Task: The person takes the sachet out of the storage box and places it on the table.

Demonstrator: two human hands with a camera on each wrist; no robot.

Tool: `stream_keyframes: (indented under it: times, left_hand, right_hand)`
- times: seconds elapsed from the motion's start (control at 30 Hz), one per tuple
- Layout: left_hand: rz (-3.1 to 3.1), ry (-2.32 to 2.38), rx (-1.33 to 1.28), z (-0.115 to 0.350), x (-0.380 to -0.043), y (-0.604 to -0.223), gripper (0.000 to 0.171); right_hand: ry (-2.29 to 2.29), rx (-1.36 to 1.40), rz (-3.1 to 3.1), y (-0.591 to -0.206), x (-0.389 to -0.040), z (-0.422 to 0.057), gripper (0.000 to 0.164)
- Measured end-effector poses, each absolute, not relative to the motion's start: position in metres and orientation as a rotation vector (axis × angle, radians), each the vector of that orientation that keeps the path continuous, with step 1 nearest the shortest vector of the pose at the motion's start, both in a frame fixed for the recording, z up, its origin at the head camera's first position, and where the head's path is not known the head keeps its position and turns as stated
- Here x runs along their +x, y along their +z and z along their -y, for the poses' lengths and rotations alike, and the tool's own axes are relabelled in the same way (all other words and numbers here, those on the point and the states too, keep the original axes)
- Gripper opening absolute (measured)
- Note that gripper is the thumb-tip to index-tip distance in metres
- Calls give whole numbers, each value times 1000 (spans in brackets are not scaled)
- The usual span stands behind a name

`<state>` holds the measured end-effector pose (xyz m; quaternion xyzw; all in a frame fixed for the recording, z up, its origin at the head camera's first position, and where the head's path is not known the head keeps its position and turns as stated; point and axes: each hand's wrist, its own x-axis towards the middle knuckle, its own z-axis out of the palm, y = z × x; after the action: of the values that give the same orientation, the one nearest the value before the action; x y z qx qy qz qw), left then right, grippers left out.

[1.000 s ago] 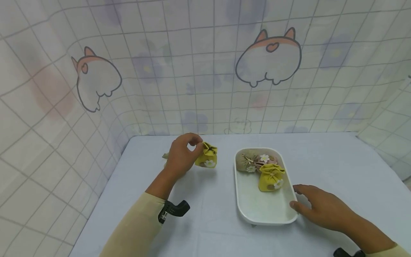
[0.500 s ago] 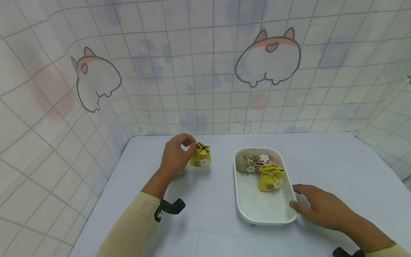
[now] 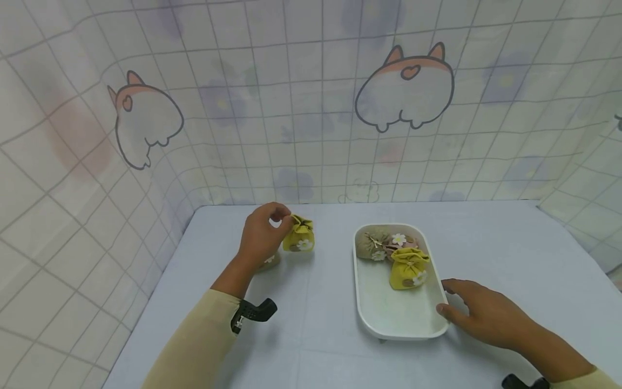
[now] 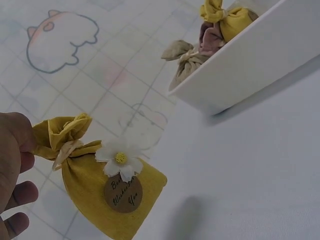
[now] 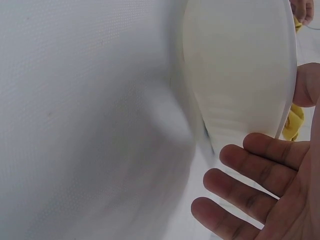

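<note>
My left hand (image 3: pixel 262 235) pinches a yellow cloth pouch (image 3: pixel 298 240) by its gathered neck. In the left wrist view this pouch (image 4: pixel 107 190) carries a white flower and a round brown tag with handwriting. Partly hidden behind the left wrist lies a grey-brown pouch (image 3: pixel 270 261). My right hand (image 3: pixel 488 313) is at the right rim of a white tray (image 3: pixel 362 302). Its fingers (image 5: pixel 262 162) are fairly straight against or near the outer wall, and the thumb lies at the rim. Inside the tray are another yellow pouch (image 3: pixel 408 270), a beige pouch (image 3: pixel 370 246) and a mauve pouch (image 3: pixel 403 241).
A white cloth covers the table (image 3: pixel 320 346). Behind and beside it hangs a gridded curtain (image 3: pixel 311 108) printed with corgi drawings. Black wrist devices (image 3: pixel 255 312) sit on the sleeves.
My left hand has drifted left with the yellow pouch, showing more of the grey-brown pouch behind the wrist. The right hand and the tray stay in place.
</note>
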<state>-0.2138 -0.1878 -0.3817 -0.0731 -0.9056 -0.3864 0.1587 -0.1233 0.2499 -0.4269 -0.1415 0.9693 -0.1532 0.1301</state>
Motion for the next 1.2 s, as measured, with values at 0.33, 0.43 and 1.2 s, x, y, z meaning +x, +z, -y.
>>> stream_keyframes:
  times: [0.33, 0.43, 1.2]
  left_hand:
    - [2592, -1153, -162, 192, -216, -386, 8]
    - [2585, -1157, -178, 189, -216, -384, 7]
    - [2608, -1123, -339, 154, -215, -391, 6]
  right_hand:
    - [-438, -401, -2815, -426, -125, -250, 76]
    - [-435, -390, -2811, -426, -125, -250, 76]
    - [-438, -420, -2822, -427, -124, -252, 76]
